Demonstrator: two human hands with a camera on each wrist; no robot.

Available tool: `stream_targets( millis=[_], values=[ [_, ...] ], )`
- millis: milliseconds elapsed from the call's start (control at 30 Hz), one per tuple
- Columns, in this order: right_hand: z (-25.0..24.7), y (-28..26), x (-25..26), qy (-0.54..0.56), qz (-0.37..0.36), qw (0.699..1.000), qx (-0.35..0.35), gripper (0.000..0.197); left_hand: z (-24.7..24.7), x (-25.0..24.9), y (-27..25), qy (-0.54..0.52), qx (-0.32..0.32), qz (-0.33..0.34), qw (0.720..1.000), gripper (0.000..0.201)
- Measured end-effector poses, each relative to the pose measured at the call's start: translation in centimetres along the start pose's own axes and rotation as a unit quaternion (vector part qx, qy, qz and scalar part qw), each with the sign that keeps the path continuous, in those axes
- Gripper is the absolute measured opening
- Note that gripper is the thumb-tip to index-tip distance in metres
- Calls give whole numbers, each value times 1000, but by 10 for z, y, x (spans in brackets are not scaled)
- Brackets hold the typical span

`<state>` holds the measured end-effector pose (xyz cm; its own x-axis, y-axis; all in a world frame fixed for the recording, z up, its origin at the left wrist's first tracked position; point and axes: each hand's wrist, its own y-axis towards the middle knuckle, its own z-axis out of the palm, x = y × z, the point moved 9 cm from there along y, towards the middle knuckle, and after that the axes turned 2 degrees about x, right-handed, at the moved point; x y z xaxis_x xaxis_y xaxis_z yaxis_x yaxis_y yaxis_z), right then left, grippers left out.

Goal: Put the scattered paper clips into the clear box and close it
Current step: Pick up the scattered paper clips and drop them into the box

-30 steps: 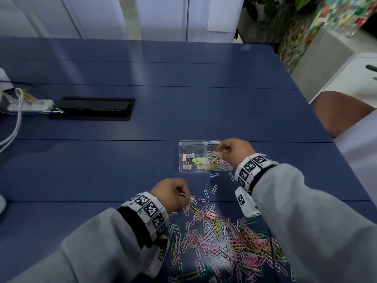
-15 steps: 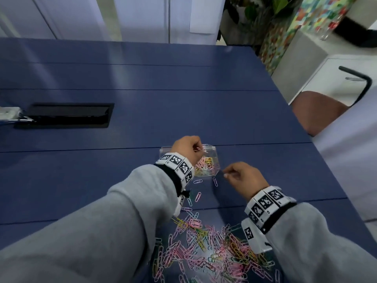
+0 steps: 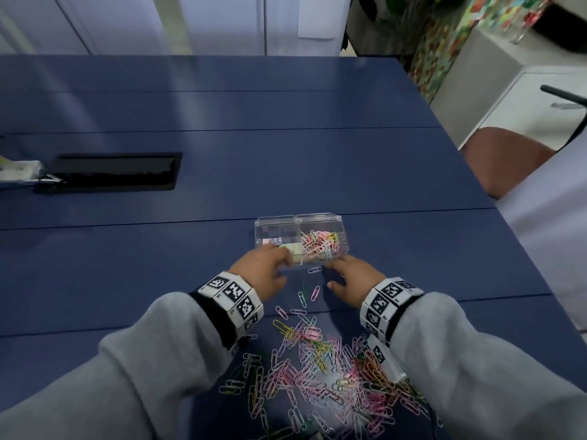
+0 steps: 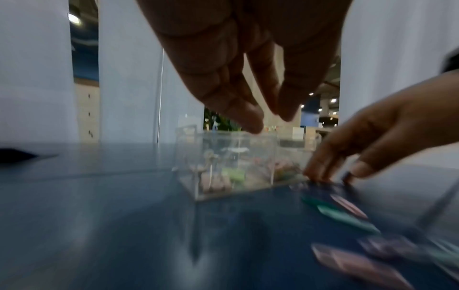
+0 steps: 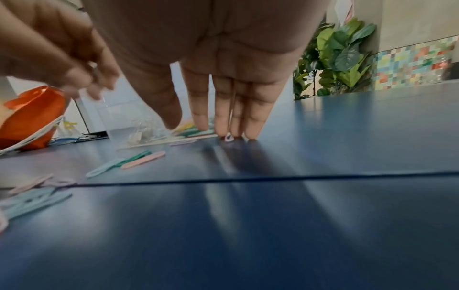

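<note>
Still mid-collecting: clear box [image 3: 300, 239] sits open on the counter [image 3: 222, 173], most paper clips [image 3: 317, 369] scattered nearer me. Left hand [image 3: 265, 271] loose over the box, right hand [image 3: 352, 279] flat, fingertips [image 5: 250, 127] on one clip. Next I'd pinch it up, probably.

dim indoor light, glare on tabletop, blurred wrist views

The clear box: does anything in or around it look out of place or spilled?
Yes. Most paper clips lie spilled on the blue table, outside the clear box. Only its right compartment holds clips; the left holds a few small coloured items too blurred to identify.
</note>
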<state>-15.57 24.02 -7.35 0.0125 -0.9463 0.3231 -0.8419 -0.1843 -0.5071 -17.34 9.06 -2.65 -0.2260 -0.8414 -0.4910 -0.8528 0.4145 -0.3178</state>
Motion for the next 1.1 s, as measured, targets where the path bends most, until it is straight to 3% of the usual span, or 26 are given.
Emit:
stream_targets(
  millis=[100, 200, 300, 467, 633, 833, 933, 1100],
  values=[
    [7, 3, 16, -22, -19, 1000, 11, 51, 42, 24, -30, 63, 139, -46, 987, 40],
    [14, 1, 37, -42, -61, 997, 14, 47, 73, 33, -48, 77, 201, -69, 974, 65],
    [24, -5, 51, -61, -91, 994, 29, 46, 84, 23, -52, 95, 189, -51, 976, 79],
    [45, -29, 56, -100, -120, 985, 78, 48, 90, 5, -53, 113, 158, -32, 981, 81],
    [57, -56, 50, -84, -124, 986, 76, 45, 90, -3, -56, 120, 146, -24, 982, 70],
    [68, -63, 46, -98, -98, 987, 82, 71, 98, -10, -61, 123, 143, -13, 982, 65],
    [68, -62, 46, -77, -90, 991, 65, 66, 99, -12, -59, 114, 142, -12, 983, 62],
    [65, -61, 44, -24, -65, 996, 64, 48, 97, -20, -56, 98, 136, -16, 986, 39]
  ],
)
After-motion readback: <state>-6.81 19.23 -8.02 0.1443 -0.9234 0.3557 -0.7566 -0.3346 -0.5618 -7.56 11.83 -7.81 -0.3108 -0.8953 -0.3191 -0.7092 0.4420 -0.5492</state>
